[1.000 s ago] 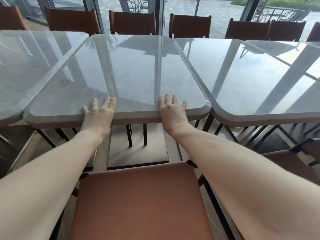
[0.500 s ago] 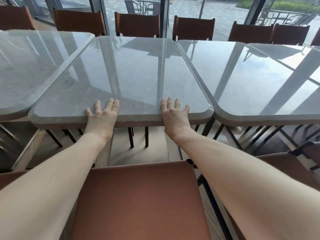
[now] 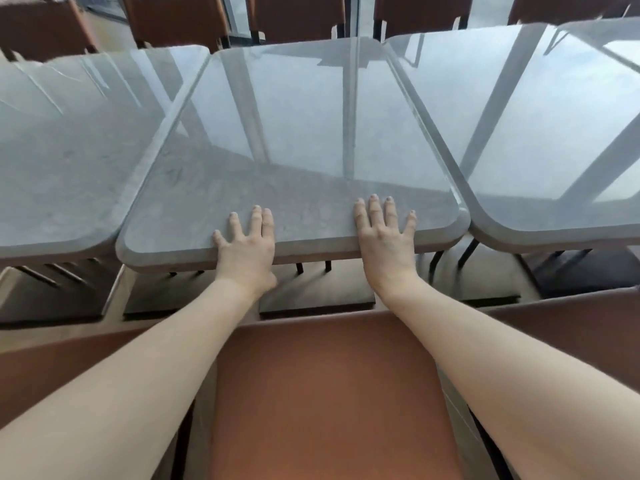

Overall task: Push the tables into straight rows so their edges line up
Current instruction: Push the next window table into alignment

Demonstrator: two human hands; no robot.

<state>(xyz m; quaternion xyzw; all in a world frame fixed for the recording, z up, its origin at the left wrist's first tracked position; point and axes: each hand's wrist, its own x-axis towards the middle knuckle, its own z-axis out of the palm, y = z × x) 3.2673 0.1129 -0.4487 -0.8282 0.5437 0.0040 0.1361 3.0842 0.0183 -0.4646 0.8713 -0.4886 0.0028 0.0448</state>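
Note:
Three grey stone-topped tables stand side by side. The middle table (image 3: pixel 294 133) is right in front of me. My left hand (image 3: pixel 247 247) rests flat on its near edge, fingers straight on the top, thumb hidden under the rim. My right hand (image 3: pixel 384 237) lies the same way further right on that edge. The middle table's near edge sticks out a little nearer to me than the left table (image 3: pixel 69 161) and sits close to level with the right table (image 3: pixel 540 133). Its sides touch or nearly touch both neighbours.
A brown chair seat (image 3: pixel 329 393) is directly below me between my arms, with more brown seats to either side. Brown chairs (image 3: pixel 298 12) line the far side of the tables by the window. Dark square table bases (image 3: pixel 317 299) stand on the floor underneath.
The view has tilted down and come closer to the tables. Both hands stay flat on the middle table's near edge. The table looks squarer to its neighbours than before.

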